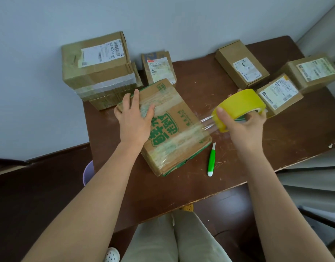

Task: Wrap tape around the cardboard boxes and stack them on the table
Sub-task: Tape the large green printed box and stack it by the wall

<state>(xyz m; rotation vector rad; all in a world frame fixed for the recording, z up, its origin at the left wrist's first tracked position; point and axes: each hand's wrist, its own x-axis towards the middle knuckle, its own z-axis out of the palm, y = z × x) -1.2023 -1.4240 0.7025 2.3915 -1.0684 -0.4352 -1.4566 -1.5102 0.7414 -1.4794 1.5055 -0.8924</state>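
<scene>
Press the box [170, 127] flat with the open left hand [133, 115]. Grip the tape roll [240, 108] firmly in the right hand [244, 127]. Pull the strip [207, 123] tight, low over the tabletop [257, 148].

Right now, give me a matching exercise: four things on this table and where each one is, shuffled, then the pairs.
Things:
1. tape roll
2. green cutter
3. green-printed box
4. tall box stack

Places:
A. far left corner of the table
B. under the left hand
C. in the right hand
D. lying loose near the front edge

Pairs: 1-C, 2-D, 3-B, 4-A
</scene>
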